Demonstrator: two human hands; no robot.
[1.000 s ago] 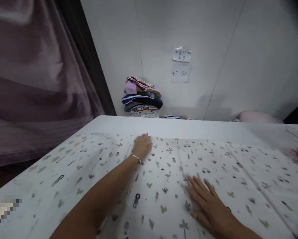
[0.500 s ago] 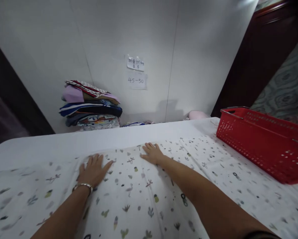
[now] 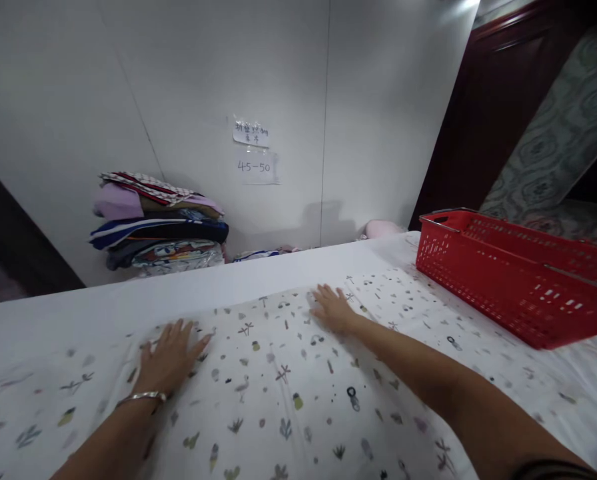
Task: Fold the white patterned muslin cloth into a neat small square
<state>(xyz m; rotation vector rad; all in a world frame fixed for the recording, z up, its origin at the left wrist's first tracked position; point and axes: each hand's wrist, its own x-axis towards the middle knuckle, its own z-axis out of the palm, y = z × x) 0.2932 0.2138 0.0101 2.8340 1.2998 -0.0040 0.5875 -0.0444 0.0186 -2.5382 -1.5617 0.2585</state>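
A white cloth point(image 3: 268, 387) printed with small pineapples, cacti and flamingos is spread over the table, its far edge short of the table's back edge. My left hand point(image 3: 168, 357) lies flat on it at the left, fingers apart, a silver bracelet on the wrist. Farther right, near the cloth's far edge, my right hand point(image 3: 334, 309) rests palm down with its fingers spread. Neither hand grasps anything. Fold lines run through the cloth, and its near edge is out of the picture at the bottom.
A red perforated plastic basket point(image 3: 498, 280) stands on the table point(image 3: 278, 272) at the right. Beyond the table, a stack of folded clothes point(image 3: 163, 227) sits against the white wall point(image 3: 273, 67). Two paper notes point(image 3: 255, 165) hang there. A pink item point(image 3: 382, 229) shows behind the back edge.
My right hand has slid to the right along the cloth, widening the space between my hands. The camera view has turned slightly right.
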